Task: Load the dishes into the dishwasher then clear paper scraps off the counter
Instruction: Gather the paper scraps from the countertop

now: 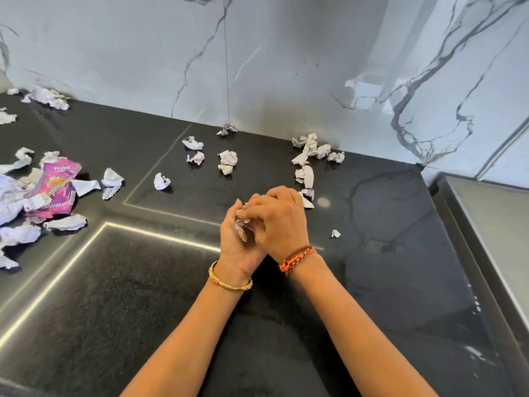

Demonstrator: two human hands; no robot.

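Observation:
Both hands meet over the middle of the black counter (pixel 386 253). My left hand (pixel 236 247), palm up with a gold bangle, cups crumpled white paper scraps (pixel 242 229). My right hand (pixel 279 222), wearing an orange thread band, lies over the left and presses its fingers onto those scraps. More white scraps lie loose on the counter: a group (pixel 227 160) straight ahead, a line (pixel 307 164) by the wall, one small bit (pixel 335 233) to the right. No dishes or dishwasher are in view.
A pile of scraps with a pink and purple wrapper (pixel 57 187) fills the left side. A marble wall (pixel 257 58) backs the counter. A steel surface (pixel 492 219) sits lower at the right edge. Thin bright lines frame a panel in the counter.

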